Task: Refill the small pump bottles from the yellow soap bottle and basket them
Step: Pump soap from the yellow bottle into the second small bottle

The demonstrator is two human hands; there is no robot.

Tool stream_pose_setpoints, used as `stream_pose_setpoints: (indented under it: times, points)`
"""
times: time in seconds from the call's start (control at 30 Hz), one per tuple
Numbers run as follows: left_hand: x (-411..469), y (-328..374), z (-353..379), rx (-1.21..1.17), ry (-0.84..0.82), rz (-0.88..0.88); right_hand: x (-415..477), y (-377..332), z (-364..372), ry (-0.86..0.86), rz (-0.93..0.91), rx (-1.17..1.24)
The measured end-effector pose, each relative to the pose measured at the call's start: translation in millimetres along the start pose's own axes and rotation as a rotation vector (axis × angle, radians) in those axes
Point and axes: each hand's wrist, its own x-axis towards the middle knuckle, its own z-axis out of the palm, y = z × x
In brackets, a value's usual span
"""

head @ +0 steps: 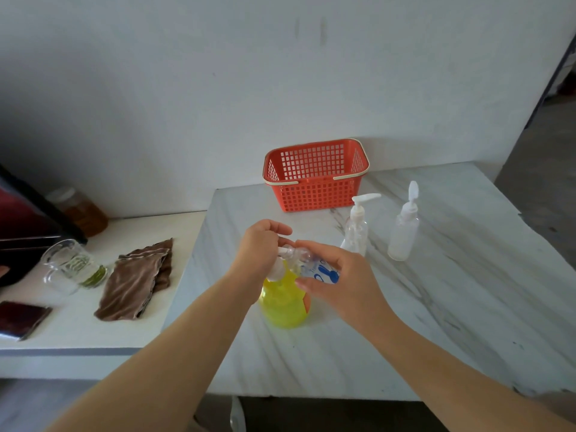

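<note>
Your left hand [260, 244] presses on the pump head of the yellow soap bottle [282, 302], which stands on the surface [436, 307], while your right hand [336, 275] pinches a small clear bottle [314, 266] tilted with its mouth at the spout. If that mouth drifts off the nozzle, soap may run over your fingers and the marble. Behind stand 2 capped pump bottles [357, 226], well short of the red basket [314, 176].

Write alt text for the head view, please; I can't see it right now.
The left hand works the pump of the yellow bottle while the right hand holds a small clear bottle tilted at its spout. Two pump bottles stand beside an empty red basket on the marble table.
</note>
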Motion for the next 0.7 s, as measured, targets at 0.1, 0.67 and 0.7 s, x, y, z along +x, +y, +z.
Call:
stream_pose_setpoints:
  times: [0.1, 0.67, 0.7]
  points:
    - [3.2, -4.2, 1.4, 0.012, -0.012, -0.015, -1.0, 2.1, 0.1, 0.002, 0.004, -0.002]
    - [-4.5, 3.8, 0.0, 0.086, 0.006, 0.076, -1.8, 3.0, 1.5, 0.001, -0.004, -0.017]
    - [-4.9, 3.0, 0.3, 0.082, 0.009, 0.074, -1.8, 3.4, 2.0, -0.003, 0.003, -0.003]
